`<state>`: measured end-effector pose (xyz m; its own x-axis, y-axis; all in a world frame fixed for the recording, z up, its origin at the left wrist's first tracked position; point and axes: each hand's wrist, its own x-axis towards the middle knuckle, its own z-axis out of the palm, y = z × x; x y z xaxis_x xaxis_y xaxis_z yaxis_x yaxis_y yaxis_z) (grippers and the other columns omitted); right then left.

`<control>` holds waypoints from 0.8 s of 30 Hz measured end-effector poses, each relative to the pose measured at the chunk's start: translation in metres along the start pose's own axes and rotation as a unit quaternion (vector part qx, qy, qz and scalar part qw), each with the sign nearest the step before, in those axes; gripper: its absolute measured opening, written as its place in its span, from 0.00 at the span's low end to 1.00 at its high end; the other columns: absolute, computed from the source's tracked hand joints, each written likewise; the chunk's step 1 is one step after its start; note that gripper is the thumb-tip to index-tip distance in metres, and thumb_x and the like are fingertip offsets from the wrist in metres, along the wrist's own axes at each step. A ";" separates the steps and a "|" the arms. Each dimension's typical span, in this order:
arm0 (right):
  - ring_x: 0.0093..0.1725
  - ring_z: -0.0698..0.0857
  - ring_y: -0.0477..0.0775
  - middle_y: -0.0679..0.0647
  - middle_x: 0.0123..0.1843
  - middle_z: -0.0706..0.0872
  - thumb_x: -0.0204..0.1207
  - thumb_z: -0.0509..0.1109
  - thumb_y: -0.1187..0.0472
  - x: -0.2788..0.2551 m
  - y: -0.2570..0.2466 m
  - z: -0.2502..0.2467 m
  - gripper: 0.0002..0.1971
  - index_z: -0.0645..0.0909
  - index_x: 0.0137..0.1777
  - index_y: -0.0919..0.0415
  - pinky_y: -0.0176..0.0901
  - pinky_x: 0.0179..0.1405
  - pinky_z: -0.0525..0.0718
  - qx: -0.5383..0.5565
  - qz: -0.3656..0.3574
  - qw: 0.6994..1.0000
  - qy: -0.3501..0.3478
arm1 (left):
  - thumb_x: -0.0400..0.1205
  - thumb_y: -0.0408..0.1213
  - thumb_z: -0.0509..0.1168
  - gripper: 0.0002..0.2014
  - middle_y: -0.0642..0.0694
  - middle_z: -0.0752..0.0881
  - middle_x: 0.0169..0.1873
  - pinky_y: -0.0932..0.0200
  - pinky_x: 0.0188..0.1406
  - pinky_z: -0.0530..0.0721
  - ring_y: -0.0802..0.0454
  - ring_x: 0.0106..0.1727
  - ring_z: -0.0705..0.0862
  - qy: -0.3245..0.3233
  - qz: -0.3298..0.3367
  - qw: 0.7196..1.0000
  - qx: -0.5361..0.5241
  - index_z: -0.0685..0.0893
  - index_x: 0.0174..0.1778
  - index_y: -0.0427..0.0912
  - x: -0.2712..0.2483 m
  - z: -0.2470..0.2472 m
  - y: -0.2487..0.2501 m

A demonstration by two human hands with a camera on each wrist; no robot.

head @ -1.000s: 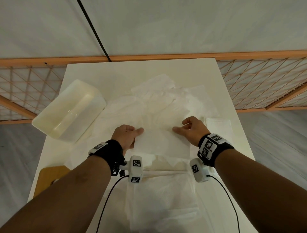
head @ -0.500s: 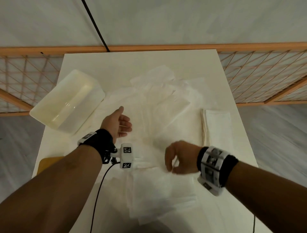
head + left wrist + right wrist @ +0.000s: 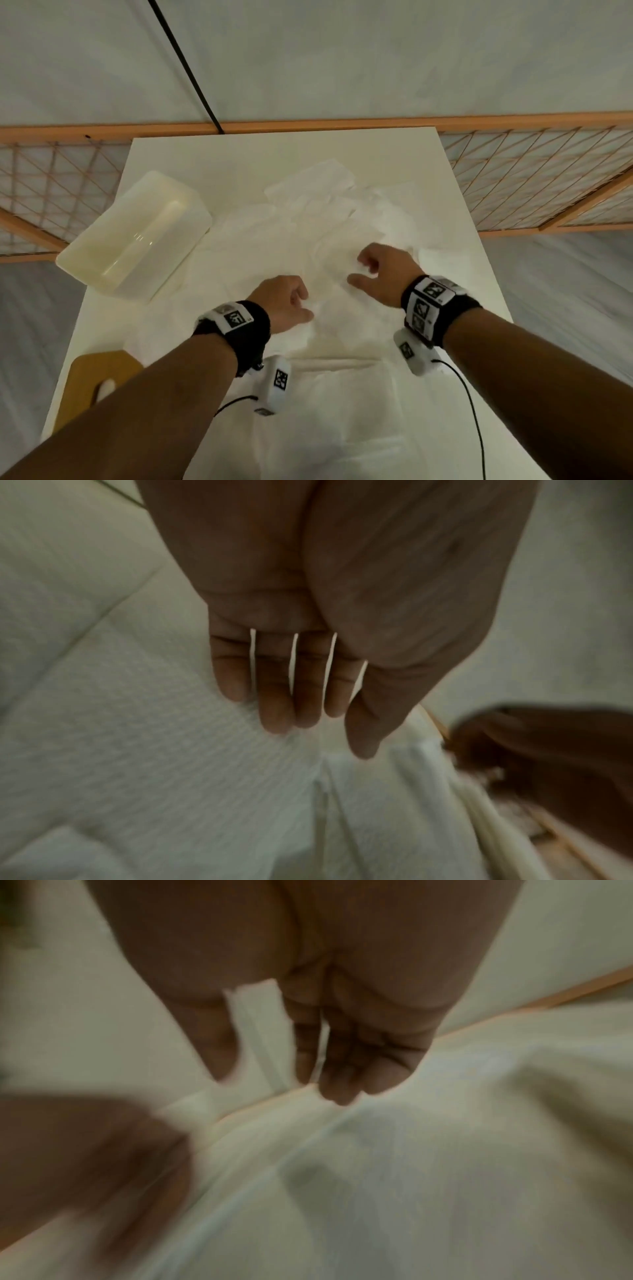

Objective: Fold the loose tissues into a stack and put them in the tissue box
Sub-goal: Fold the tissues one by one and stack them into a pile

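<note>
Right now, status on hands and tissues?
Left hand open on loose tissues. Right hand pinching a tissue. Tissue box empty, clear of hands.

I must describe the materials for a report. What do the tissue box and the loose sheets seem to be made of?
The tissue box looks like smooth, glossy plastic, cream and slightly translucent: light glints on its inner wall. The loose tissues look like thin, matte white paper, creased and overlapping; the left wrist view shows a fine embossed texture.

Bare indoor recording setup: white table (image 3: 239, 161), orange lattice fence (image 3: 534, 178), grey floor (image 3: 376, 51).
</note>
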<state>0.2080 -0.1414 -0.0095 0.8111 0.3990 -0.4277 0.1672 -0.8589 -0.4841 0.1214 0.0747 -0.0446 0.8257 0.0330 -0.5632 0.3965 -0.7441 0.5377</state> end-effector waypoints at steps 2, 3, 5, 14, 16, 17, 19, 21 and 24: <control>0.77 0.78 0.61 0.56 0.80 0.75 0.74 0.81 0.45 0.029 0.010 -0.021 0.44 0.63 0.85 0.57 0.51 0.73 0.78 0.034 0.073 0.996 0.039 | 0.79 0.45 0.77 0.17 0.52 0.83 0.51 0.61 0.51 0.80 0.51 0.52 0.84 -0.015 0.004 0.999 0.039 0.82 0.60 0.47 -0.002 0.009 -0.003; 0.80 0.75 0.62 0.57 0.84 0.71 0.74 0.82 0.46 0.040 0.013 -0.028 0.51 0.54 0.88 0.58 0.54 0.76 0.77 0.049 0.103 0.993 0.031 | 0.79 0.43 0.77 0.18 0.52 0.82 0.50 0.63 0.50 0.78 0.51 0.51 0.83 -0.004 0.003 0.999 0.036 0.82 0.62 0.46 -0.003 0.012 -0.004; 0.80 0.75 0.65 0.58 0.85 0.71 0.72 0.82 0.44 0.055 0.019 -0.030 0.56 0.49 0.89 0.57 0.60 0.76 0.77 0.061 0.145 0.988 0.012 | 0.79 0.42 0.76 0.16 0.54 0.82 0.47 0.68 0.43 0.76 0.53 0.48 0.82 0.019 -0.001 1.000 0.015 0.83 0.61 0.46 -0.004 0.013 -0.008; 0.39 0.87 0.52 0.51 0.39 0.89 0.75 0.82 0.55 0.043 -0.002 -0.051 0.09 0.86 0.40 0.56 0.41 0.37 0.81 0.135 0.040 0.988 0.069 | 0.76 0.42 0.80 0.10 0.51 0.87 0.41 0.61 0.44 0.82 0.53 0.42 0.84 0.088 -0.018 0.979 -0.184 0.86 0.45 0.47 0.002 -0.001 -0.009; 0.39 0.91 0.53 0.52 0.39 0.92 0.77 0.81 0.57 0.034 -0.012 -0.067 0.07 0.88 0.44 0.61 0.45 0.42 0.88 0.202 0.000 0.975 0.093 | 0.75 0.44 0.81 0.13 0.47 0.88 0.42 0.53 0.45 0.85 0.50 0.43 0.86 0.127 -0.032 0.945 -0.301 0.87 0.47 0.44 0.006 -0.004 -0.004; 0.39 0.92 0.55 0.55 0.39 0.93 0.78 0.80 0.58 0.029 -0.016 -0.075 0.08 0.88 0.45 0.63 0.49 0.44 0.91 0.230 -0.019 0.967 0.104 | 0.75 0.46 0.81 0.16 0.45 0.89 0.46 0.51 0.45 0.86 0.49 0.45 0.87 0.139 -0.040 0.921 -0.362 0.86 0.51 0.43 0.006 -0.006 0.000; 0.39 0.92 0.62 0.62 0.41 0.93 0.78 0.80 0.60 0.020 -0.024 -0.089 0.11 0.86 0.46 0.69 0.56 0.45 0.91 0.272 -0.056 0.952 0.128 | 0.72 0.51 0.81 0.27 0.44 0.88 0.54 0.50 0.49 0.84 0.49 0.49 0.87 0.137 -0.055 0.867 -0.475 0.83 0.61 0.41 0.007 -0.009 0.009; 0.41 0.91 0.68 0.68 0.45 0.92 0.78 0.80 0.61 0.013 -0.028 -0.098 0.12 0.85 0.48 0.72 0.61 0.44 0.90 0.318 -0.085 0.933 0.147 | 0.68 0.55 0.83 0.41 0.43 0.87 0.61 0.49 0.52 0.83 0.45 0.57 0.87 0.090 -0.054 0.824 -0.556 0.78 0.71 0.37 0.007 -0.013 0.018; 0.43 0.93 0.65 0.62 0.45 0.93 0.79 0.79 0.62 0.005 -0.028 -0.101 0.06 0.87 0.48 0.65 0.60 0.46 0.90 0.386 -0.082 0.907 0.149 | 0.74 0.45 0.80 0.32 0.39 0.89 0.63 0.45 0.53 0.88 0.40 0.61 0.88 0.008 -0.004 0.754 -0.657 0.80 0.71 0.34 0.007 -0.020 0.032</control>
<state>0.2638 -0.1479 0.0787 0.9453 0.2980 -0.1327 -0.0498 -0.2701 -0.9615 0.1472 0.0644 -0.0189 0.8221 0.0494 -0.5672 0.4475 0.5600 0.6973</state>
